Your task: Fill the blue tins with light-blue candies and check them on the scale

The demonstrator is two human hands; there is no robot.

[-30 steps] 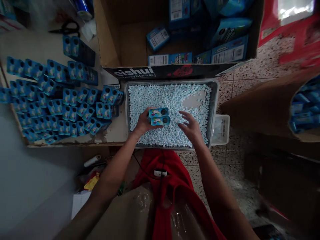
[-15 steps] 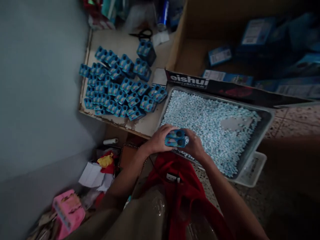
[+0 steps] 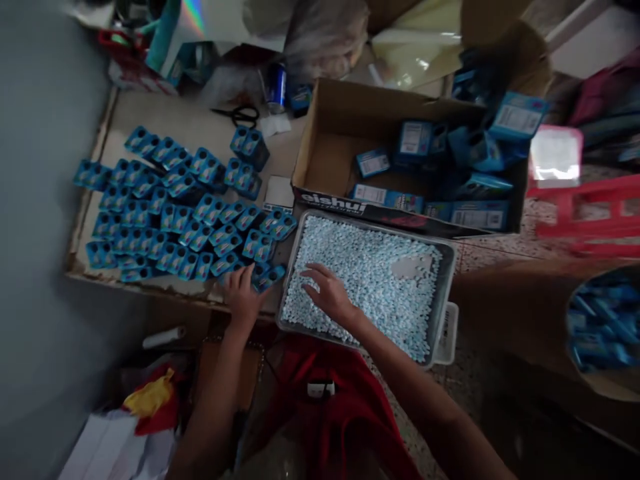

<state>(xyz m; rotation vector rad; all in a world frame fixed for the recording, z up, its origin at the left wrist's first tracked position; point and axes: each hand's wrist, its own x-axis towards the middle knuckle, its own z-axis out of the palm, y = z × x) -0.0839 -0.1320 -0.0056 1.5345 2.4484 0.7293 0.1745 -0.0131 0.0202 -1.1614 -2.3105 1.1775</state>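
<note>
Left hand (image 3: 244, 299): forearm extended forward, fingers and thumb parted around the near end of a pair of small blue cartons (image 3: 270, 275); whether these are gripped cannot be told. The pair is placed at the table's (image 3: 165, 110) front edge, just beside the grouped blue cartons (image 3: 175, 220). Right hand (image 3: 330, 293): held palm down above the pale blue pellets (image 3: 370, 287) in the tray (image 3: 449, 273), fingers loosely spread, nothing grasped; the pair is situated to its left.
</note>
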